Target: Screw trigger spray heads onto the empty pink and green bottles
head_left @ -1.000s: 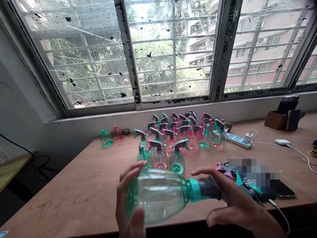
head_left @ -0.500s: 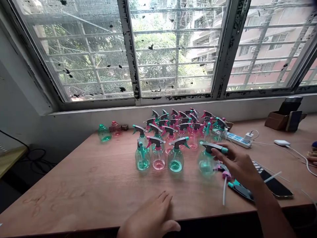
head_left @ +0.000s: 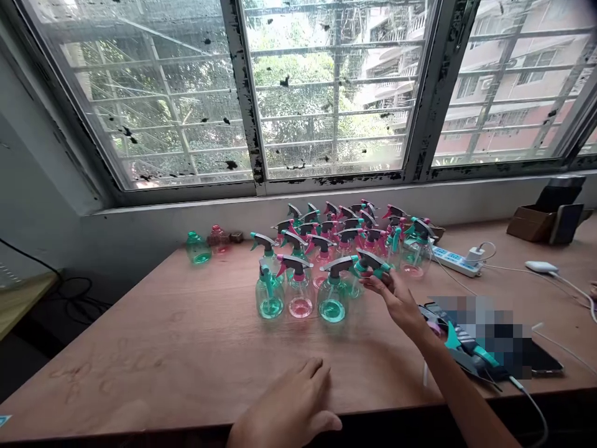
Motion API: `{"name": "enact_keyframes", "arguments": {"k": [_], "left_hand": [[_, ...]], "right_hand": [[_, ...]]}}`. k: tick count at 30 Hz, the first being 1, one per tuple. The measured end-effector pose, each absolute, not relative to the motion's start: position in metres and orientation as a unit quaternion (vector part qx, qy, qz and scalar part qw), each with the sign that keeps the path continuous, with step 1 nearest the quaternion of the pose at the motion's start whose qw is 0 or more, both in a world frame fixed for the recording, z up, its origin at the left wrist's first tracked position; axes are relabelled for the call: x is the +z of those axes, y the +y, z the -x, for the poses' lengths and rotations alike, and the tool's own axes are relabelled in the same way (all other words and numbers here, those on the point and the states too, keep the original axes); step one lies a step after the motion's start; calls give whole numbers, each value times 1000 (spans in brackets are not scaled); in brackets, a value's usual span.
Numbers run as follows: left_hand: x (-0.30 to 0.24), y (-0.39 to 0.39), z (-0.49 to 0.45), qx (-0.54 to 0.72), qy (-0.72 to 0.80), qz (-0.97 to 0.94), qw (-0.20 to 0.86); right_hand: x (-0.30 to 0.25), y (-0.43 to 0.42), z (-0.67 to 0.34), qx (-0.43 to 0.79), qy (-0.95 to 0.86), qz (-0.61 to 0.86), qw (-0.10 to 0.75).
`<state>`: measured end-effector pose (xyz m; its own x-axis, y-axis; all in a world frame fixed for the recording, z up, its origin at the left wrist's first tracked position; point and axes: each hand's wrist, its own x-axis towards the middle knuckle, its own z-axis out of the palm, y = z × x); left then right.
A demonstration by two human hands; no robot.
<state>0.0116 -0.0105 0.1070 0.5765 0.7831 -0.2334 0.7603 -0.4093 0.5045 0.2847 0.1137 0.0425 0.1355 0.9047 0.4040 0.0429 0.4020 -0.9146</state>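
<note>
My right hand [head_left: 400, 298] is closed around the grey and teal head of a green spray bottle [head_left: 370, 262]. Most of that bottle's body is hidden behind my fingers and the neighbouring bottle. Just left of it stands another green spray bottle [head_left: 333, 305], upright at the end of the front row. A pink-bottomed spray bottle [head_left: 300, 298] and a teal one [head_left: 270, 302] complete this row, with several more packed behind. My left hand [head_left: 293, 398] lies at the table's front edge, fingers stretched out, holding nothing.
Loose spray heads [head_left: 459, 345] lie beside a dark phone [head_left: 541, 358] on the right. Behind them are a white power strip [head_left: 454, 258] with cables and a brown box [head_left: 527, 223]. Two capless bottles, green [head_left: 198, 249] and red [head_left: 217, 239], stand at back left below the window.
My right hand has carried the green spray bottle left and slightly back, beside the front row. Another spray head now shows among those on the right. My left hand has hardly moved.
</note>
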Motion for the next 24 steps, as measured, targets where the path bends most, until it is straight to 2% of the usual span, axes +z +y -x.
{"name": "enact_keyframes", "arguments": {"k": [5, 9, 11, 13, 15, 18, 24], "left_hand": [[106, -7, -7, 42, 444, -852, 273], [113, 6, 30, 238, 400, -863, 196], [122, 23, 59, 344, 432, -826, 111], [132, 52, 87, 394, 516, -759, 38], [143, 97, 110, 388, 612, -689, -26], [150, 183, 132, 350, 642, -680, -57], [150, 318, 158, 270, 696, -646, -162]], "right_hand": [[35, 124, -276, 341, -559, 446, 610], [29, 117, -278, 337, -563, 473, 588], [29, 106, -283, 342, -566, 481, 575], [31, 92, -291, 353, -571, 496, 551], [30, 77, -300, 350, -570, 512, 539], [23, 56, -313, 298, -563, 562, 528], [-3, 27, -349, 52, -613, 661, 430]]}}
